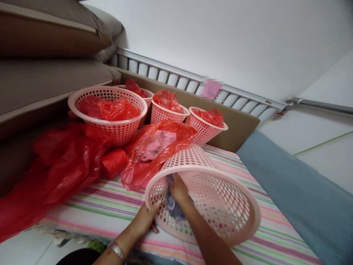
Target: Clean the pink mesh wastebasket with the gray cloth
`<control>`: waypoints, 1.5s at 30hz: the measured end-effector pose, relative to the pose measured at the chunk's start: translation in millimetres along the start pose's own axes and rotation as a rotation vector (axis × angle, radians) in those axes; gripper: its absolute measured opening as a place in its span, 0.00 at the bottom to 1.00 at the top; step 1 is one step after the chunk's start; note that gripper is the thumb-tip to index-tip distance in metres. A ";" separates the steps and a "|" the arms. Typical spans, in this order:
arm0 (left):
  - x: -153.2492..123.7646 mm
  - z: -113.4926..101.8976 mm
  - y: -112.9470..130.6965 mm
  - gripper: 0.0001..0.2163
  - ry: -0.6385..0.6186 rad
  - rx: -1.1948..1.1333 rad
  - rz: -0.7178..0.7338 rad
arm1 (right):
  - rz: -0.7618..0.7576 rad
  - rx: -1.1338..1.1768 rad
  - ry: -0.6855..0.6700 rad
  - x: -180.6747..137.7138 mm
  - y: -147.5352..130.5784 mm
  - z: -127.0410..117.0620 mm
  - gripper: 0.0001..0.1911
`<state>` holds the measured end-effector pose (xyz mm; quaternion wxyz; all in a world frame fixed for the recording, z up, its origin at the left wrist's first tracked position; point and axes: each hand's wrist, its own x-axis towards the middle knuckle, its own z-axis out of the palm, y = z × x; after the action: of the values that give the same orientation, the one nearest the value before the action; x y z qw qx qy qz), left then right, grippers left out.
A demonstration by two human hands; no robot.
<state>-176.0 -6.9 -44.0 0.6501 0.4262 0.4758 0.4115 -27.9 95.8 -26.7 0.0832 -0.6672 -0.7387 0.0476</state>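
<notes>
A pink perforated plastic basket (220,206) lies tilted on its side on the striped cloth. My left hand (145,219) grips its near rim from outside, thumb on the edge. My right hand (179,189) reaches inside the basket, its fingers closed on a small grey-purple piece of cloth (173,206) at the basket's wall. Just behind the basket lies a red plastic bag (154,154) with something pink inside.
Several pink baskets (116,121) holding red bags stand in a row at the back. A roll of red bags (113,162) and a large crumpled red bag (55,165) lie left. Brown cushions (41,73) rise on the left; a blue-grey mat (298,195) lies on the right.
</notes>
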 end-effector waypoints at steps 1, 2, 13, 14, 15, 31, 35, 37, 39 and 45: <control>0.5 0.3 -1.7 0.27 0.004 0.000 -0.004 | -0.043 -0.001 -0.006 -18.1 -3.3 2.0 0.25; 0.8 -0.1 -2.5 0.28 0.007 0.004 -0.010 | -0.095 -0.003 -0.015 -36.8 -5.6 3.7 0.26; 6.4 -12.2 -0.7 0.23 0.070 0.048 0.333 | -0.178 -0.078 -0.156 -114.9 8.2 -15.2 0.26; 8.2 -10.3 -3.7 0.24 0.060 0.021 0.340 | -0.145 -0.080 -0.140 -109.6 7.2 -14.1 0.26; 9.7 -8.6 -6.1 0.26 0.049 0.010 0.339 | -0.114 -0.079 -0.113 -102.3 6.0 -12.0 0.25; -3.4 -11.1 17.4 0.24 -0.023 0.091 0.220 | 0.015 0.039 0.122 49.6 27.8 11.7 0.19; -1.9 -23.1 27.3 0.20 0.094 0.187 0.252 | 0.059 0.017 0.127 43.1 26.5 11.5 0.20; -0.6 -25.7 26.7 0.20 0.137 0.180 0.256 | 0.074 0.001 0.128 33.8 20.9 10.0 0.23; 0.9 -25.5 22.2 0.20 0.153 0.134 0.276 | 0.076 -0.012 0.120 16.0 11.1 8.8 0.24; 4.5 -17.5 0.5 0.24 0.139 -0.010 0.324 | -0.090 -0.033 0.044 -89.2 -17.5 17.9 0.28</control>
<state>-192.1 0.3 -48.0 0.5430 0.4646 0.4427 0.5415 -39.8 6.1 -46.4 0.0905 -0.6355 -0.7665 0.0170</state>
